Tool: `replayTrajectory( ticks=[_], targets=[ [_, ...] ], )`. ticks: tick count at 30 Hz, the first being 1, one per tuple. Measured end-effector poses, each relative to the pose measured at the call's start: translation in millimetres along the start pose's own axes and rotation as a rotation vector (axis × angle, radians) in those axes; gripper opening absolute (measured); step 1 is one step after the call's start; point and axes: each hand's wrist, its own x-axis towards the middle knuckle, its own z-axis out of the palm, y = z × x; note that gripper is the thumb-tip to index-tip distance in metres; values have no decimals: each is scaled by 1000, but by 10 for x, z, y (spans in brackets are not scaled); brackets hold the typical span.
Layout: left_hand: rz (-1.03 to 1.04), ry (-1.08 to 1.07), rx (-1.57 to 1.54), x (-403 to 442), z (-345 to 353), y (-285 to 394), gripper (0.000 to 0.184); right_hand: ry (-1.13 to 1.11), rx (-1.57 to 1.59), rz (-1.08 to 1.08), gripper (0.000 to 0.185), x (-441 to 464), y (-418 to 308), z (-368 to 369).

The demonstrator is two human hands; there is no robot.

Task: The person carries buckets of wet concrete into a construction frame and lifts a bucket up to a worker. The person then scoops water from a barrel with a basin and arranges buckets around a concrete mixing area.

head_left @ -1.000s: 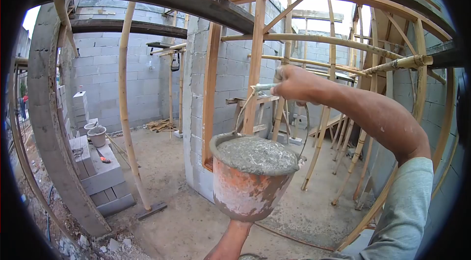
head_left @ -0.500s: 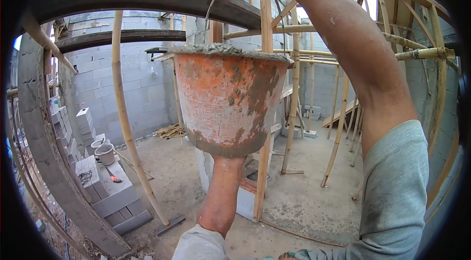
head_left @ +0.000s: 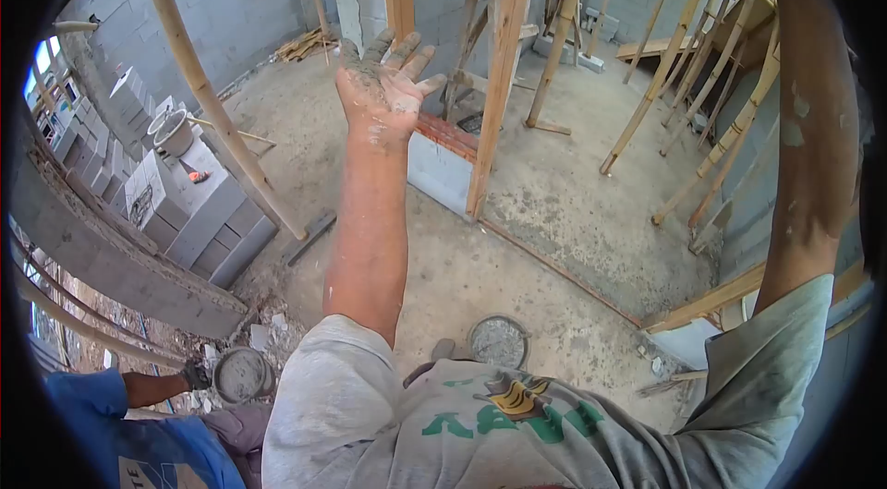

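Observation:
My left hand is stretched forward with its palm up and its fingers spread. Grey mortar coats its fingers and palm, and nothing rests on it. My right forearm rises along the right side to the top edge, where the hand itself is out of view. On the floor close to my body stands a bucket of mortar. The orange bucket from before does not show in this view.
At lower left, a co-worker's gloved hand is at another mortar bucket. Bamboo poles and a wooden post stand ahead. Grey blocks are stacked at left, with a pail on them.
The mortar-filled orange bucket has left the view. My left hand, before under its base, is now bare and open. My right hand has gone out of view, and the camera looks further down.

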Motion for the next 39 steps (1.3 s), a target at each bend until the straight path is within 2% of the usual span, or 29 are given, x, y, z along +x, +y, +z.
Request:
replayTrajectory(
  ticks=[2, 3, 4, 6, 7, 8, 9, 10, 11, 12, 13, 14, 15, 16, 19, 20, 21, 23, 25, 29, 31, 32, 34, 37, 39],
  targets=[
    [-144, 283, -34, -370, -974, -665, 62, 29, 89, 289, 36, -732, 458, 448],
    [-222, 474, -23, -702, -1365, -1015, 60, -82, 208, 372, 34, -1263, 739, 634],
    [-295, 645, -5, -1054, -1697, -1354, 58, -154, 155, 601, 34, -1802, 952, 933],
    [-497, 830, 156, -1890, -2379, -1975, 53, -296, 135, 994, 47, -3393, 1746, 1478],
    [-563, 894, 145, -2354, -2629, -2236, 50, -365, 67, 1258, 52, -4147, 1825, 1709],
    [-612, 946, 132, -2701, -2781, -2431, 48, -330, -230, 1388, 56, -5120, 1959, 2004],
    [-683, 1020, 170, -2943, -2820, -2567, 43, -431, -69, 1666, 65, -5759, 1836, 2126],
    [-764, 1107, 216, -3256, -2833, -2634, 38, -289, -64, 1746, 60, -6920, 1821, 2403],
    [-828, 1152, 296, -3506, -2861, -2680, 37, -323, -46, 2016, 63, -7643, 1557, 2575],
    [-876, 1182, 377, -3656, -2936, -2759, 36, -423, 83, 2164, 70, -8138, 1272, 2694],
    [-904, 1209, 413, -3865, -3034, -2814, 35, -368, 59, 2306, 79, -8312, 943, 2829],
    [-930, 1226, 450, -3965, -3158, -2870, 34, -204, 37, 2389, 85, -8462, 714, 2997],
    [-930, 1220, 480, -4020, -3269, -2954, 34, -185, 119, 2506, 90, -8848, 626, 3208],
    [-944, 1233, 510, -4174, -3320, -2980, 35, -101, 394, 2555, 92, -8841, 566, 3275],
    [-1011, 1215, 592, -4365, -3469, -3107, 35, 606, 672, 2595, 90, -9231, 616, 3937],
    [-1032, 1205, 626, -4408, -3470, -3148, 34, 818, 760, 2465, 74, -9184, 714, 4060],
    [-1120, 1169, 701, -4381, -3462, -3183, 34, 916, 840, 2428, 64, -9171, 895, 4226],
    [-1092, 1153, 646, -4616, -3645, -3251, 38, 1106, 960, 2379, 49, -9247, 1064, 4349],
    [-1028, 1141, 581, -4693, -3704, -3206, 45, 1089, 825, 2455, 39, -9493, 1041, 4355],
    [-1051, 1060, 526, -4688, -4095, -3108, 45, 1038, 662, 2544, 29, -9564, 726, 4163],
    [-1033, 1030, 565, -4427, -4137, -2993, 45, 1197, 786, 2344, 25, -9873, 776, 4268],
    [-996, 1110, 549, -4384, -4270, -2990, 41, 1325, 753, 2309, 27, -9780, 927, 4397],
    [-956, 1041, 584, -4219, -4476, -2954, 39, 1571, 674, 2231, 33, -9307, 1164, 4444],
    [-925, 928, 635, -3981, -4631, -2876, 41, 1571, 752, 2227, 32, -9368, 1082, 4491],
    [-895, 865, 674, -3756, -4568, -2678, 42, 1550, 599, 2365, 31, -9178, 982, 4485]
  ],
)
